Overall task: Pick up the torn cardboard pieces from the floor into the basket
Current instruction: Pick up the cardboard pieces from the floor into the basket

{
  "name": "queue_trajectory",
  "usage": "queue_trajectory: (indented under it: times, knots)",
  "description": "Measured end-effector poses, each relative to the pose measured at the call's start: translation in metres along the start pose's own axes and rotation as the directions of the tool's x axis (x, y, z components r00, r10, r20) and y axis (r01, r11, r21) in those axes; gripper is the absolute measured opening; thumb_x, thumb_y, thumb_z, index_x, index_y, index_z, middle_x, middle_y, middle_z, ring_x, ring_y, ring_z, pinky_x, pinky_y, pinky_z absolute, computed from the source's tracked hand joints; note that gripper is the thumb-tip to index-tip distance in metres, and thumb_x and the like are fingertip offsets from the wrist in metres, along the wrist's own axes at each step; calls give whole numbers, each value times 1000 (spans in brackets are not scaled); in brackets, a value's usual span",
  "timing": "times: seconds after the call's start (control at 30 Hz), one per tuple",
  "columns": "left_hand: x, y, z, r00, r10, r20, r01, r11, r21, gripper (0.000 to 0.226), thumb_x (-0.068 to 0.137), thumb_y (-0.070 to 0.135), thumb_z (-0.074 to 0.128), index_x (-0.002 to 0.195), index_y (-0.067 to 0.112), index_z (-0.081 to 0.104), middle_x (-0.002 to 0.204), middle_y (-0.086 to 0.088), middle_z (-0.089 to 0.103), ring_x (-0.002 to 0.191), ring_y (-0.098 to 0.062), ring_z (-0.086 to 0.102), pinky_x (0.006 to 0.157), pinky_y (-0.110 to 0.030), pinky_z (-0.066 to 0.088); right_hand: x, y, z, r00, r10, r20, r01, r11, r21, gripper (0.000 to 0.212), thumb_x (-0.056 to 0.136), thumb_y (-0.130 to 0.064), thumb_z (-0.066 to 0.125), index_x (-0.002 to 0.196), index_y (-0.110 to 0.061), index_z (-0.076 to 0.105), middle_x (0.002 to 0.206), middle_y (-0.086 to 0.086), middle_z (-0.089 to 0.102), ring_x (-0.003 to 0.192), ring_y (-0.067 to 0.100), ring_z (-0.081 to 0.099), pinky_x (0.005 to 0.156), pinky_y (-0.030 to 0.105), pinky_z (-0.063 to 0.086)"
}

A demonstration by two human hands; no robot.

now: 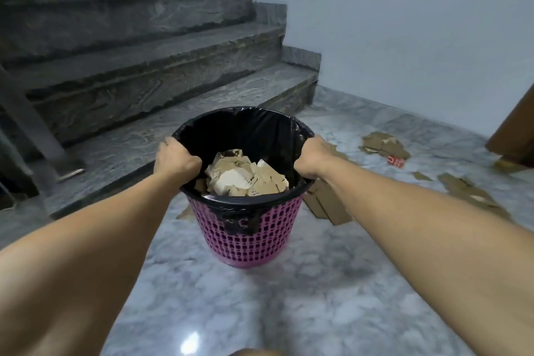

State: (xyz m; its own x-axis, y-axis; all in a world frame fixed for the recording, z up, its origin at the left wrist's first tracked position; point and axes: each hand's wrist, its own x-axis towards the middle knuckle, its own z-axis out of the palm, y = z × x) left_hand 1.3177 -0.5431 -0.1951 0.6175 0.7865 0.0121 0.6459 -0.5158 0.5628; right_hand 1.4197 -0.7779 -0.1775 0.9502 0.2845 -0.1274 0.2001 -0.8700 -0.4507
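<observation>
Torn cardboard pieces [381, 147] lie scattered over the marble floor [332, 283] to the right of the basket, and that is where the work is. A flat slab [329, 206] sits just beside the basket's right flank, a ragged strip [474, 196] runs further right, and a small scrap [185, 214] peeks out at the basket's left foot. Plenty more is already inside: a heap of brown and white fragments [245, 175] fills the bottom of the black liner [245, 130].

Both hands are on the pink basket [245, 240] now. The left hand [176, 157] is clenched over the near-left rim, fingers curled inside against the liner. The right hand [310, 159] grips the right rim the same way, fingers wrapped over the edge. The basket stands upright at the foot of the stone stairs [144, 81].

This looks like a reposition, bringing the basket closer to what is left. To do it well, I'd keep the rim level so the loose heap doesn't spill, and lift rather than drag, since the liner could slip off its rim under those fingers. Setting it down among the right-hand pieces, not on top of the flat slab, should shorten every reach. Then the big sheets first, folded or stood on edge so they slide past the heap, and the small scraps last.
</observation>
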Motion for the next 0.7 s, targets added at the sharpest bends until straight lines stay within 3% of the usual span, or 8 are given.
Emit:
queue_trajectory:
  times: [0.13, 0.27, 0.33, 0.47, 0.57, 0.7]
  knots:
    - [-13, 31, 22, 982, 133, 134, -140, 989, 43, 53, 82, 20, 62, 130, 3, 48, 129, -21, 56, 118, -37, 53, 87, -35, 45, -1, 60, -29, 999, 6, -40, -10, 994, -107, 28, 83, -4, 55, 111, 0, 56, 139, 16, 46, 111, 35, 54, 87, 35, 47]
    - [-42, 70, 53, 934, 260, 246, -272, 962, 13, 55, 90, 28, 60, 135, 3, 43, 138, -20, 49, 125, -36, 48, 93, -36, 42, -18, 130, -62, 994, 95, -60, -102, 987, -128, 63, 86, -1, 52, 147, -2, 36, 157, 8, 30, 138, 32, 38, 112, 33, 33]
    - [-62, 89, 68, 903, 331, 275, -319, 944, -87, 57, 92, 33, 59, 137, 3, 40, 144, -18, 44, 129, -34, 45, 99, -36, 39, -27, 158, -76, 990, 120, -74, -127, 987, -95, 62, 87, 0, 48, 148, -6, 37, 160, 4, 24, 142, 30, 34, 114, 31, 30]
    - [-96, 125, 102, 842, 467, 269, -413, 880, -235, 49, 94, 48, 48, 122, 8, 46, 129, -13, 51, 113, -32, 51, 90, -37, 41, -51, 206, -98, 937, 248, -246, -256, 967, -3, 60, 86, 1, 53, 144, -14, 45, 147, 10, 46, 135, 33, 42, 111, 36, 37]
    - [-113, 150, 121, 846, 469, 254, -430, 881, -197, 56, 93, 56, 39, 124, 9, 44, 133, -13, 49, 118, -37, 49, 98, -48, 41, -68, 232, -106, 893, 298, -338, -322, 947, -16, 56, 86, 0, 53, 139, -17, 52, 141, 11, 53, 128, 33, 49, 106, 37, 43]
    - [-128, 178, 140, 860, 452, 238, -432, 892, -132, 64, 96, 56, 30, 134, 5, 41, 140, -14, 42, 127, -37, 42, 102, -49, 37, -88, 257, -119, 911, 307, -276, -329, 944, -37, 45, 93, -12, 48, 138, -15, 51, 141, 11, 53, 127, 33, 50, 105, 40, 43]
